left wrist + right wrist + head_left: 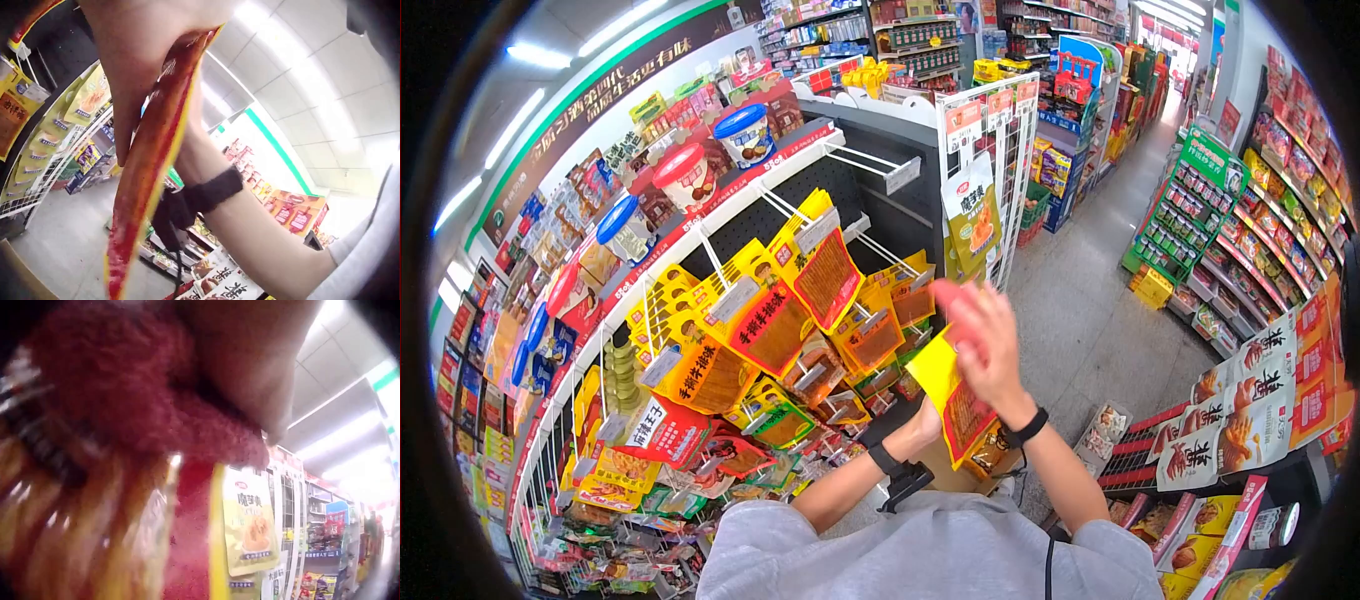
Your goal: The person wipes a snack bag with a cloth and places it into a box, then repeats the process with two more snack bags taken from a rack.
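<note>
A yellow and red snack packet (968, 418) with a clear window stands tilted before my chest. My left hand (924, 422) grips it at one edge; the left wrist view shows that packet (156, 156) edge-on beneath the hand (144, 44). My right hand (992, 348) holds a fuzzy red cloth (962, 312) against the packet's upper face. Close up in the right wrist view, the cloth (119, 381) lies over the shiny window, with part of the right hand (250, 356) above it.
Similar yellow packets (750, 310) hang on hooks at the left, under a shelf of tubs (684, 178). A white wire rack (1012, 190) with a pale green bag (972, 220) stands ahead. The aisle floor (1065, 290) runs to the right, beside a green display stand (1190, 205).
</note>
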A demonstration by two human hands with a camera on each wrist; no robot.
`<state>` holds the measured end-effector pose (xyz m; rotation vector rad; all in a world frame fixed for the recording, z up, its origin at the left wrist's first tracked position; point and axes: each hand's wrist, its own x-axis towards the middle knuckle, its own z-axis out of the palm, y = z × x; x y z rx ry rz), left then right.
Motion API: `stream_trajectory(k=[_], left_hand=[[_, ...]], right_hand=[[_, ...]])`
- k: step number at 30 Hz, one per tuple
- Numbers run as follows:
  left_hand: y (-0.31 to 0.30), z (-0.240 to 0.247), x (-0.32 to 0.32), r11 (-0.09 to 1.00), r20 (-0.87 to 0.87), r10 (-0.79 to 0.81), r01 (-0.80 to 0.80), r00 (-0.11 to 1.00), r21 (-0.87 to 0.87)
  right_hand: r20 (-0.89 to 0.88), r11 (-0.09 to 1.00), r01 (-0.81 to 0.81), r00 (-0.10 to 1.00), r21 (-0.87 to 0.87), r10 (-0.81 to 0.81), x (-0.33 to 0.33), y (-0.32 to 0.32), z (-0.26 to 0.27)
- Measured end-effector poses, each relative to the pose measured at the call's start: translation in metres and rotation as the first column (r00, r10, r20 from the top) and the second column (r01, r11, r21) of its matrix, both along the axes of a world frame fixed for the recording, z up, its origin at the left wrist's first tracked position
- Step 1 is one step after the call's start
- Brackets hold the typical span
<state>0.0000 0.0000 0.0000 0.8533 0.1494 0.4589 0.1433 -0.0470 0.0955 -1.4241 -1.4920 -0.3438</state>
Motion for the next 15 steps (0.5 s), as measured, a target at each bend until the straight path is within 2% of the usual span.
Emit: stream_trajectory(k=[1,2,3,4,5,7,8,10,11,14,15], left_hand=[[-0.002,0.004,-0.004,0.997,-0.009,-0.074,0.074,0.997,0.033],[-0.006,0.009,-0.004,0.968,-0.022,0.012,-0.006,1.000,0.251],[-0.013,0.013,-0.001,0.981,-0.011,-0.094,0.094,0.996,0.169],[-0.019,0.041,-0.002,0.961,0.043,-0.129,0.115,0.991,0.252],[-0.023,0.062,-0.001,0.935,0.092,-0.169,0.130,0.981,0.331],[-0.018,0.055,0.002,0.886,-0.029,-0.135,0.134,0.990,0.444],[-0.019,0.051,0.003,0.858,-0.090,-0.115,0.145,0.989,0.493],[-0.036,0.052,0.002,0.701,-0.064,-0.008,0.051,0.998,0.712],[-0.042,0.052,0.003,0.519,-0.074,0.129,-0.003,0.989,0.855],[-0.030,0.026,0.017,0.747,-0.102,0.111,-0.016,0.989,0.665],[-0.014,-0.005,0.009,0.865,-0.345,0.019,0.158,0.938,0.476]], right_hand=[[-0.101,0.996,0.092,0.991,0.018,-0.089,0.007,-0.001,-0.001],[-0.312,0.998,0.061,0.948,-0.021,-0.064,0.012,-0.003,-0.015],[-0.482,0.998,0.024,0.875,-0.056,-0.048,0.025,-0.003,-0.040],[-0.658,0.997,-0.019,0.752,-0.076,-0.035,0.025,-0.001,-0.059],[-0.696,0.995,-0.010,0.715,-0.096,-0.060,0.020,-0.003,-0.070],[-0.764,0.989,0.005,0.635,-0.147,-0.117,0.010,-0.010,-0.079],[-0.737,0.985,0.079,0.655,-0.155,-0.168,0.006,-0.014,-0.084],[-0.746,0.969,0.138,0.619,-0.204,-0.245,0.003,-0.016,-0.092],[-0.751,0.957,0.170,0.595,-0.233,-0.288,0.002,-0.019,-0.099],[-0.845,0.969,0.185,0.481,-0.164,-0.235,0.012,-0.025,-0.124],[-0.872,0.972,0.201,0.444,-0.125,-0.204,0.018,-0.024,-0.132]])
